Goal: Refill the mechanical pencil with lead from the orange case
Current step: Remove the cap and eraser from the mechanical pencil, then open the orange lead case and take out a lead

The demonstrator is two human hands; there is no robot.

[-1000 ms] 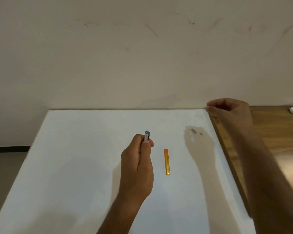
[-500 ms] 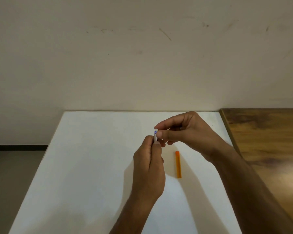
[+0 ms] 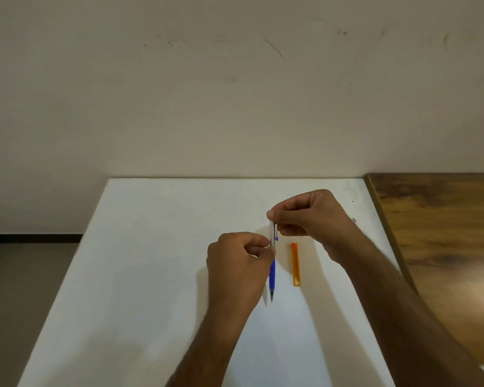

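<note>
The mechanical pencil [image 3: 272, 272], clear at the top with a blue grip and dark tip, hangs upright above the white table [image 3: 157, 261], tip down. My left hand [image 3: 236, 270] pinches its middle. My right hand [image 3: 313, 217] is closed on its top end, thumb and fingers around the cap area. The orange lead case [image 3: 295, 263] lies flat on the table just right of the pencil, untouched, its lid end pointing away from me.
A small dark piece [image 3: 354, 220] lies on the table near its right edge. A wooden surface [image 3: 442, 233] adjoins the table on the right. A beige wall [image 3: 235, 93] stands behind. The floor [image 3: 25, 289] is on the left.
My right hand came from the table's far right corner to the pencil's top. The pencil now shows more, its blue grip and tip hanging below my left hand.
</note>
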